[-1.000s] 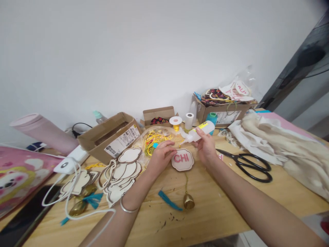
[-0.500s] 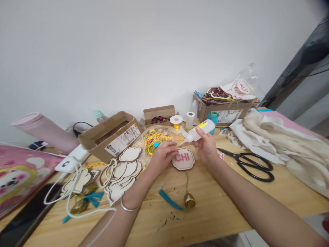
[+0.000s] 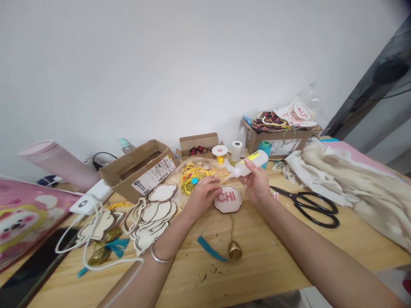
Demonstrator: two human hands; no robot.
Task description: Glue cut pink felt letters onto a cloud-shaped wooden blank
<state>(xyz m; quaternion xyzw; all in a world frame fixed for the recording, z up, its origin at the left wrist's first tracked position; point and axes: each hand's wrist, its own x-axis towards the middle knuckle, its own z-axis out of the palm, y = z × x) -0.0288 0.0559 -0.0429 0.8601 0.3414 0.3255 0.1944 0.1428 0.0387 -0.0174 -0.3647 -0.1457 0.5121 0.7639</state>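
My right hand [image 3: 257, 182] is wrapped round a white squeeze glue bottle [image 3: 248, 164] with a yellow label. The bottle is tilted, its thin nozzle pointing down and left above the plaque's top edge. At the left edge of a scalloped wooden plaque [image 3: 229, 204] with pink letters "CHI", my left hand [image 3: 204, 194] has its fingers closed together; the fingertips cover part of that edge. From the plaque's lower side a thin cord runs to a gold bell [image 3: 235, 250]. A blue tassel [image 3: 210, 249] lies beside the bell.
Black scissors [image 3: 313, 205] lie right of my right hand, near crumpled cloth [image 3: 340, 171]. Blank wooden plaques [image 3: 157, 211] are piled left, before an open cardboard box [image 3: 141, 171]. Yellow cords [image 3: 195, 171], a spool [image 3: 220, 150] and a filled box [image 3: 276, 139] stand behind.
The view has shifted very slightly. Both hands, the glue bottle and the plaque keep nearly the same places relative to one another.
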